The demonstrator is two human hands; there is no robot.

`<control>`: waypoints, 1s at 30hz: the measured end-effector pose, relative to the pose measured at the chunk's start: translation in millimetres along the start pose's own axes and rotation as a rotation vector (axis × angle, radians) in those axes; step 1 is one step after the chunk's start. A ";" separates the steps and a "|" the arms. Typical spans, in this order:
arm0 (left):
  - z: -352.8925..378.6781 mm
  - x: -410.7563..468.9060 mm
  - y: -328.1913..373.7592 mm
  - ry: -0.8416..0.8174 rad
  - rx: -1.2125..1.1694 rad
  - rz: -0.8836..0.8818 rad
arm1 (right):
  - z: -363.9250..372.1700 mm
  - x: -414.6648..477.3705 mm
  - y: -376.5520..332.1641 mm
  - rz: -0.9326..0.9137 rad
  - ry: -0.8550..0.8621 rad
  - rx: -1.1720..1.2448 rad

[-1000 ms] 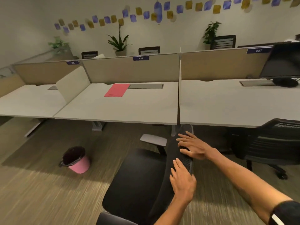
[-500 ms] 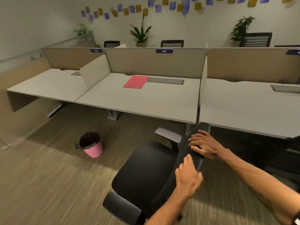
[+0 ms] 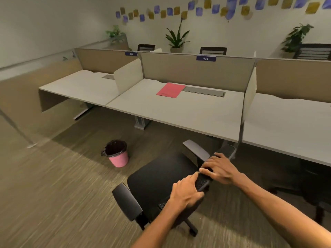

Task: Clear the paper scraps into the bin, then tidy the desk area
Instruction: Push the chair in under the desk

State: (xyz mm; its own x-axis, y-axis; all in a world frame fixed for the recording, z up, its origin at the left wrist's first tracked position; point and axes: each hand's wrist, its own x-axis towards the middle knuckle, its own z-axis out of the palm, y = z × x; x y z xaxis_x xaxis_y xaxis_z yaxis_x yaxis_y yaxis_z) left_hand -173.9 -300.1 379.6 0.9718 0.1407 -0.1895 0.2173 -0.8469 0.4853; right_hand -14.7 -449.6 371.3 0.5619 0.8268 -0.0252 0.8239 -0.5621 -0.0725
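a person's two bare arms reach forward from the bottom of the view toward a black office chair that stands on a striped brown carpet. the chair's seat faces left, and its backrest is seen edge-on from above as a narrow dark band. the left hand lies palm down over the nearer part of the backrest's top edge, fingers curled around it. the right hand grips the same edge a little farther along, fingers wrapped over the top, just beside the left hand. both hands are grasping the chair. a grey armrest sticks out on the far side of the seat and a black armrest on the near side.

ahead is a pale grey desk with a tan partition behind it bearing a small dark label reading 436. a red folder lies flat near the back of the desk, touching a grey cable tray lid. no paper scraps can be made out on the desk. a pink bin with a black liner stands on the carpet, left of the chair and in front of the desk. similar desks sit to either side. potted plants and coloured squares line the far wall.
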 end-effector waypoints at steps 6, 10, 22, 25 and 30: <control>-45.2 -8.5 -88.7 -0.046 0.118 0.054 | -4.0 40.3 -50.1 -0.101 -0.083 0.019; -80.7 -18.0 -152.0 -0.080 0.221 0.084 | -6.1 70.8 -81.5 -0.138 -0.128 0.029; -157.3 -60.4 -311.0 0.044 0.373 0.074 | 20.9 123.2 -223.5 -0.043 -0.013 0.080; -173.8 -51.7 -328.2 0.040 0.410 0.152 | 23.3 126.1 -243.6 0.061 0.042 0.083; -191.8 -37.4 -348.4 0.031 0.427 0.255 | 23.4 134.3 -260.7 0.158 0.052 0.060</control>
State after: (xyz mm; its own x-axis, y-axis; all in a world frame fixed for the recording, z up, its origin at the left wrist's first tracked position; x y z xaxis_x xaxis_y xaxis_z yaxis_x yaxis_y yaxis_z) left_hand -268.3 88.0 381.3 0.9927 -0.0881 -0.0818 -0.0781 -0.9898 0.1188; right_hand -155.7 -191.6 363.4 0.6888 0.7249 0.0108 0.7197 -0.6818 -0.1313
